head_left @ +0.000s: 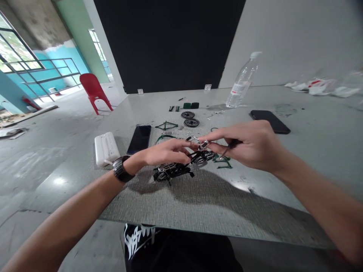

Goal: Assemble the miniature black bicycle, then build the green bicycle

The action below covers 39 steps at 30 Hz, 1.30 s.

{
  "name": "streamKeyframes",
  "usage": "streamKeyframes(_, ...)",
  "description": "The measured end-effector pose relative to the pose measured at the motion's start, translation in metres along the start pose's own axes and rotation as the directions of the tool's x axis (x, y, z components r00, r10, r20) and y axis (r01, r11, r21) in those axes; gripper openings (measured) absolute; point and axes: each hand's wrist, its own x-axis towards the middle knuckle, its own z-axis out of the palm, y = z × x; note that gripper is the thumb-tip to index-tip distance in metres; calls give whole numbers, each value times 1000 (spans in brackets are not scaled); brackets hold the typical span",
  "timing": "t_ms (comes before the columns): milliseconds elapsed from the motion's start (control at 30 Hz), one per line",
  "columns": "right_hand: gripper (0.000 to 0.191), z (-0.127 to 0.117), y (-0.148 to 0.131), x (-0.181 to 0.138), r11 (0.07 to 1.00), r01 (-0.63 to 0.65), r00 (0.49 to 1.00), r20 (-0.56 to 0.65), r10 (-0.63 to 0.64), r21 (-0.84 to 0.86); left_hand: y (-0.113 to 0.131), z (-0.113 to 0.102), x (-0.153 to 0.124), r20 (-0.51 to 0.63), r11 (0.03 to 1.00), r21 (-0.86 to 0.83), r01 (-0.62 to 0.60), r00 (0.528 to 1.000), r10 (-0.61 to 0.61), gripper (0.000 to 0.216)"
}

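Observation:
A black model bicycle [176, 170] stands on the table, its handlebar end towards the right. My left hand [166, 151] is closed on the bicycle's frame from above, fingertips near the handlebar [194, 139]. With thumb and forefinger, my right hand [249, 145] touches the right end of the handlebar. Tucked in that same hand is a small screwdriver [227, 149] with a dark handle, its thin shaft pointing down and left. Green frame parts [224, 162] lie just behind the front wheel. My fingers hide part of the bicycle's middle.
Behind the hands lie a green frame [166, 125], two spoked wheels [191, 122] and green and black pieces [191, 105]. A white power bank [106, 148] and a phone [139, 139] are at left. A bottle [241, 85] and another phone [270, 121] are at right.

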Motion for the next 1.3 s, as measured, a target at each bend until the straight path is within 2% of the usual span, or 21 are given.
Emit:
streamKeyframes(200,14,0,-1,1,998,-23,999,26,21,67,1,-1,1,8,999,22,-29,1000,29,49)
streamKeyframes(400,12,0,2,1,985,16,999,27,-21,172,4,-1,0,7,1000,10,-2,1000,2,58)
streamKeyframes(667,12,-2,3,-1,994,51,994,90,-60,95,4,0,0,24,1000,10,-24,999,24,55)
streamKeyframes(867,9,0,7,0,991,-32,980,197,6,129,5,0,-1,19,1000,14,-7,1000,7,56)
streamKeyframes(1167,19,4,12,-3,985,-81,974,220,46,150,5,0,-1,15,1000,0,24,1000,-24,62)
streamKeyframes(1300,15,4,12,-3,987,-64,979,203,33,146,6,0,-1,15,999,3,35,999,-35,59)
